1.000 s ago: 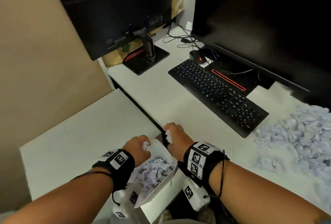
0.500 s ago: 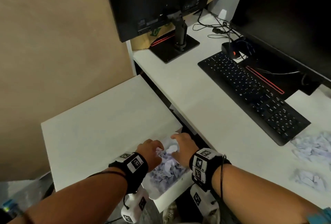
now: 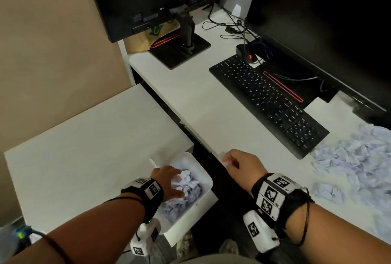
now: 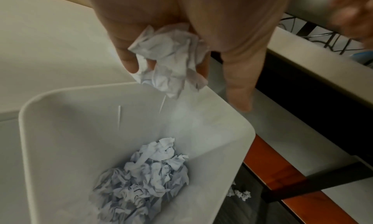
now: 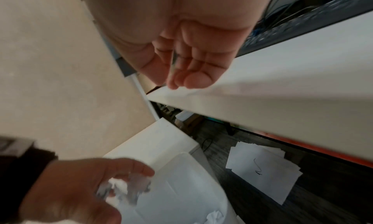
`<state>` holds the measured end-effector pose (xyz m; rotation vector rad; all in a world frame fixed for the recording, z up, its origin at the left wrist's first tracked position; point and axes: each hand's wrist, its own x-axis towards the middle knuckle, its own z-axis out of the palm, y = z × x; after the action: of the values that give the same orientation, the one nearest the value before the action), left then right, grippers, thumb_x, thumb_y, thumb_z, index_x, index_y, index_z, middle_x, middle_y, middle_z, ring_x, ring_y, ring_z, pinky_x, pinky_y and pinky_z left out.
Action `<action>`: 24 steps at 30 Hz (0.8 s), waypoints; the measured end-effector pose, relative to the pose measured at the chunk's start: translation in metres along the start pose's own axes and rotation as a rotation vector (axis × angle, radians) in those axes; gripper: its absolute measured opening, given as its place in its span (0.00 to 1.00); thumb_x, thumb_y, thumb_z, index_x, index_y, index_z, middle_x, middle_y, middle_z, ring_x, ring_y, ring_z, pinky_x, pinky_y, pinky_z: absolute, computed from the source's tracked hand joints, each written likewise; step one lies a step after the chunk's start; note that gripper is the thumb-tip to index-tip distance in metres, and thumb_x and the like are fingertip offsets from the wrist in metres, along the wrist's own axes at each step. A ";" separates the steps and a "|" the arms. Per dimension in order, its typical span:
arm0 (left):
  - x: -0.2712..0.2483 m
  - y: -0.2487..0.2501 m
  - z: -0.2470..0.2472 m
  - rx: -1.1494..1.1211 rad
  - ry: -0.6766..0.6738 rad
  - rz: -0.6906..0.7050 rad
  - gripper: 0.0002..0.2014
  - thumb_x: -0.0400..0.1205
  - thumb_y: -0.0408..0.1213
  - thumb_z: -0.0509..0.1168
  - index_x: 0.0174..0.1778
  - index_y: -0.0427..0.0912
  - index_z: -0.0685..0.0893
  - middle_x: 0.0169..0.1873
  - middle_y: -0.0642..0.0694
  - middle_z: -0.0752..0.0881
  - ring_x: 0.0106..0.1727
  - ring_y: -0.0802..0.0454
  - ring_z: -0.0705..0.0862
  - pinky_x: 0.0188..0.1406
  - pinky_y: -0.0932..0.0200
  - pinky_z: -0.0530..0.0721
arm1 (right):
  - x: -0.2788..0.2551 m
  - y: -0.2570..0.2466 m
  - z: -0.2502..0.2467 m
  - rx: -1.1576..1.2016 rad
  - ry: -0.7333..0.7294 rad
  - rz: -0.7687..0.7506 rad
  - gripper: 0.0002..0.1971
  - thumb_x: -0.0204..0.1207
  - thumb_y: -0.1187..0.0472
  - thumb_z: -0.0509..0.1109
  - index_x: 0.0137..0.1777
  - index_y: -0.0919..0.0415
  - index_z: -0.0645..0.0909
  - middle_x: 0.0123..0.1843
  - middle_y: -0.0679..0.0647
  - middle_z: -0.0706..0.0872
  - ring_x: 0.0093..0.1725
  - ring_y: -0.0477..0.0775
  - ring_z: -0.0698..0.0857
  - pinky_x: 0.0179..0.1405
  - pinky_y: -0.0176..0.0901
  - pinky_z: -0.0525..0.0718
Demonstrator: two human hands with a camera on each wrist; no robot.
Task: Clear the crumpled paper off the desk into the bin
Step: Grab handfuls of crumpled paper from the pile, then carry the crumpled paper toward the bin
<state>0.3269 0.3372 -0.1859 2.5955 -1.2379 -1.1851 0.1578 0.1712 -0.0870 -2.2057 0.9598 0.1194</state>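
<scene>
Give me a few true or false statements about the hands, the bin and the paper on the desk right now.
1. The left hand holds a crumpled paper above the bin. True.
2. The right hand grips a paper ball. False: it holds nothing.
3. The bin is empty. False: crumpled paper lies inside.
4. A pile of crumpled paper remains on the desk right of the keyboard. True.

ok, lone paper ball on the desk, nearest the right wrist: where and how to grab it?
Take the lone ball across its middle, coming straight down from above with the right hand, which is empty. It sits apart from the big pile on flat desk, so its sides look free for fingers. Crumpled paper should give, so a loose pinch likely suffices.
</scene>
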 end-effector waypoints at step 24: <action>-0.004 0.047 0.019 0.031 0.171 -0.188 0.22 0.84 0.54 0.54 0.73 0.53 0.72 0.74 0.46 0.70 0.74 0.41 0.69 0.73 0.50 0.66 | -0.060 0.093 -0.088 0.076 0.285 0.160 0.08 0.76 0.66 0.66 0.44 0.53 0.82 0.37 0.48 0.82 0.39 0.49 0.81 0.43 0.37 0.79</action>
<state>0.2819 0.3131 -0.1812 2.8184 -1.0073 -0.9491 0.0361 0.1068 -0.0546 -2.1092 1.2756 -0.1601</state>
